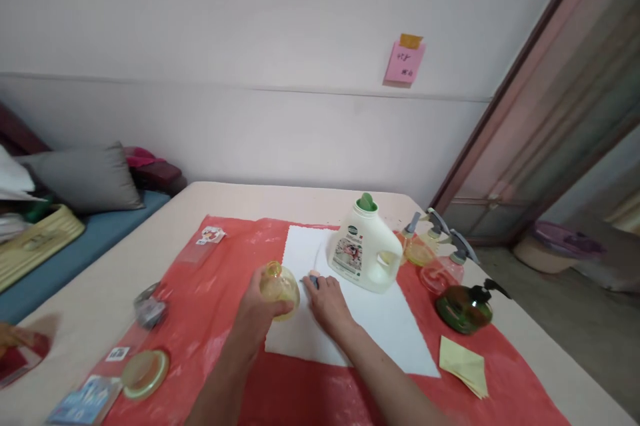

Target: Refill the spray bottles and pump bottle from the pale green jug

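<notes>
My left hand (257, 306) is wrapped round a round, see-through yellow bottle (281, 289) whose neck is uncapped. Just right of it, my right hand (329, 303) closes on a grey-blue pump head (313, 278), low over the white cloth (305, 333). A thin pale tube seems to curve up from the pump head. Behind my right hand stands a large cream detergent jug (363, 249) with green in its open mouth. The fingertips of my right hand partly cover the pump head.
Several pump bottles, among them a pink one (443, 273) and a dark green one (464, 309), line the right side. Yellow paper (464, 365) lies nearby. A round lid (145, 373) and packets sit left on the red cloth (235, 259). Another person's hand (7, 338) shows at the left edge.
</notes>
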The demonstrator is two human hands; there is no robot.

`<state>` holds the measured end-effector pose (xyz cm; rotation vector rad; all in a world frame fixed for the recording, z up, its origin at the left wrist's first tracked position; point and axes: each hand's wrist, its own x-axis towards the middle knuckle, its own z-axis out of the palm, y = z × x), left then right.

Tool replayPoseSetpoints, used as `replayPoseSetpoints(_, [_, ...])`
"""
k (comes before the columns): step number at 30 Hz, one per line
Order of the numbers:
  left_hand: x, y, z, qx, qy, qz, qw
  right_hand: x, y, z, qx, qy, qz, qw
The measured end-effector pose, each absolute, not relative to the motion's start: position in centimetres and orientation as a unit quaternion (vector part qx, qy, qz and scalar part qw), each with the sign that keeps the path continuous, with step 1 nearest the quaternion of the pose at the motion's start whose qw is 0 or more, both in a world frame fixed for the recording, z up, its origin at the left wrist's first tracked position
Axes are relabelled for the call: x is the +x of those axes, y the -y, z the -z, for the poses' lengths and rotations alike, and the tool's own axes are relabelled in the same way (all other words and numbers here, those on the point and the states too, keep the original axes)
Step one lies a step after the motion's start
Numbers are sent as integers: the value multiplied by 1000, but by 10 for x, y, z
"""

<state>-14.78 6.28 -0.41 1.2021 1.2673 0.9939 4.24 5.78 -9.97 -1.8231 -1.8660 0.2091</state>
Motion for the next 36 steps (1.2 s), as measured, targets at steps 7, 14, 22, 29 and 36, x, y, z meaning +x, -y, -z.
replayPoseSetpoints(7, [-143, -59, 1, 524, -571, -372, 510, 83, -24, -9, -613, 560, -167, 531])
replayPoseSetpoints(14, [-123, -50, 4, 592, -568, -336, 462, 120, 18, -71, -415, 288, -391, 769])
replayPoseSetpoints(22, [-117, -53, 11, 638, -595, -283, 398, 130, 28, -67, -480, 348, -389, 705])
replayPoseSetpoints(29, [-119, -52, 13, 653, -591, -271, 388, 126, 38, -70, -498, 357, -406, 678])
replayPoseSetpoints(36, [-122, -54, 22, 671, -575, -273, 380, 126, 43, -71, -535, 424, -369, 631])
